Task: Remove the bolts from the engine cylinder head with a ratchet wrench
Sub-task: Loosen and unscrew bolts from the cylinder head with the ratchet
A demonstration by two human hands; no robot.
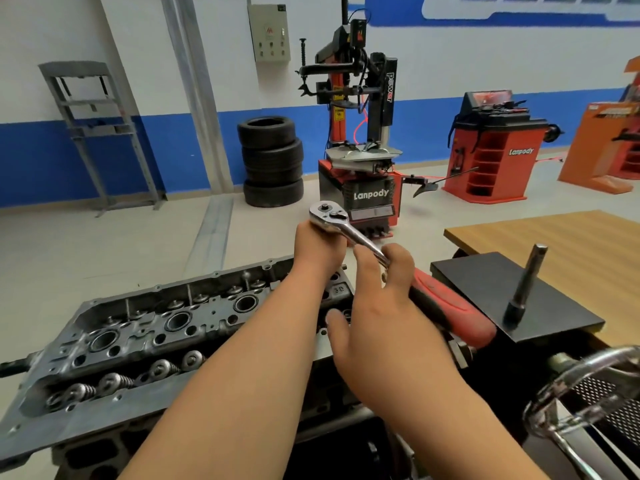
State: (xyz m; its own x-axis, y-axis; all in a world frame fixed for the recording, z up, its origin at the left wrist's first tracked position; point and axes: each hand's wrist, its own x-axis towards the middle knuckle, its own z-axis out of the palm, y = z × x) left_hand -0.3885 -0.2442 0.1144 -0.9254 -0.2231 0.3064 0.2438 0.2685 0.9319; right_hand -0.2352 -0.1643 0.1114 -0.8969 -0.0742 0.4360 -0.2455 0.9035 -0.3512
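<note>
Above the far end of a grey cast-metal engine cylinder head (156,327), a person's hands hold a chrome ratchet wrench with a red handle (358,237). The left hand (320,245) is wrapped tight just beneath the ratchet head, while the right hand (381,292) curls round the shaft where chrome meets red grip.

Red-handled chrome ratchet wrench (365,242) tilts above the grey cylinder head (138,334).

Bright, even indoor light; wide-angle bending at edges, slight softness throughout.
</note>
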